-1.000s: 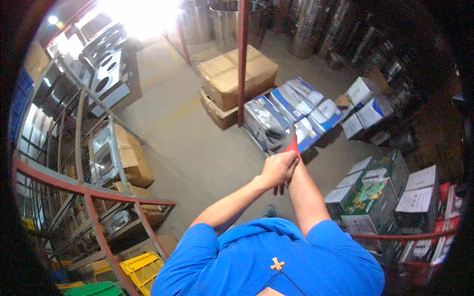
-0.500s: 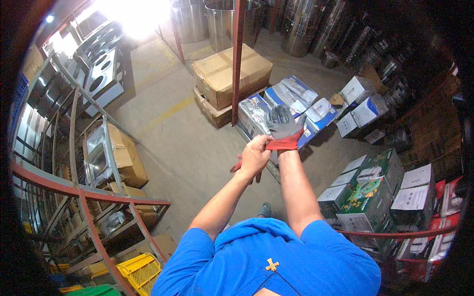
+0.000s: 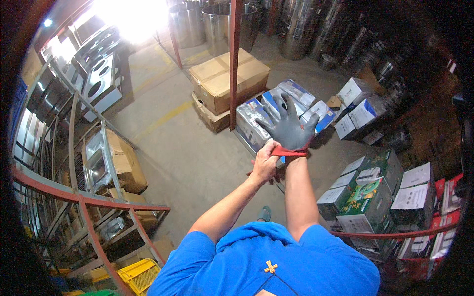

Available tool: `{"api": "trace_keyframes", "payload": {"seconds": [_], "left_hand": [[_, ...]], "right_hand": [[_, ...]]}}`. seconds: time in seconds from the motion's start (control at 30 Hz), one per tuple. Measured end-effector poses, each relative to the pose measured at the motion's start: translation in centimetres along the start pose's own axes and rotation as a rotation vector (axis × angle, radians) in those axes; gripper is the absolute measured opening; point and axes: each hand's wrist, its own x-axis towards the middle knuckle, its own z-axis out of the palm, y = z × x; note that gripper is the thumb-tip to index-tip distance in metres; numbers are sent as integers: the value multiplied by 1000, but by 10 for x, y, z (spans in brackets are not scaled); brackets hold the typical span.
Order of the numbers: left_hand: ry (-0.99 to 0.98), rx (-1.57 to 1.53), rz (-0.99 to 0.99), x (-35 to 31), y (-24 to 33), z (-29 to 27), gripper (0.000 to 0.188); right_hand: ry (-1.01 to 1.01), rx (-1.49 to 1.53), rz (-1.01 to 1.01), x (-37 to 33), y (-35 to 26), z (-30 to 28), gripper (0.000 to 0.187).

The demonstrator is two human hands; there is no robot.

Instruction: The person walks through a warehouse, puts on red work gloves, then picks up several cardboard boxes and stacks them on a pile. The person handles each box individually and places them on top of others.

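Note:
My right hand [image 3: 292, 129] wears a grey work glove with a red cuff [image 3: 294, 151], its fingers spread and holding nothing. My bare left hand [image 3: 265, 163] pinches the edge of that cuff at the right wrist and stretches it toward the left. Something reddish and dark shows just behind my left hand, mostly hidden by it. Below and beyond the gloved hand, blue and white boxes [image 3: 253, 123] with shiny wrapping stand on the floor.
Two brown cartons [image 3: 229, 81] are stacked behind a red upright post [image 3: 234, 64]. Metal racks [image 3: 79, 195] with boxed goods line my left, above a yellow crate [image 3: 139, 276]. Green boxes [image 3: 363, 202] stand to the right behind a red rail [image 3: 390, 235]. Large metal pots [image 3: 217, 24] are at the back.
My gloved right hand has risen and its fingers have spread apart. My left hand has moved a little right, still pulling at the cuff. The reddish thing behind it is now more hidden.

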Motion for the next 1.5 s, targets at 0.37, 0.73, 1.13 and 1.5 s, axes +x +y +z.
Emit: {"api": "trace_keyframes", "payload": {"seconds": [0.37,0.73,1.13,1.5], "left_hand": [[43,152,79,-21,23,5,10],[-103,438,284,-29,55,-29,27],[-77,517,60,24,91,-90,27],[-306,130,-169,23,66,-120,40]], "right_hand": [[245,70,19,6,12,11,111],[-67,-160,237,4,19,4,114],[13,-446,563,-42,13,23,124],[-120,-284,780,-63,15,11,118]]}}
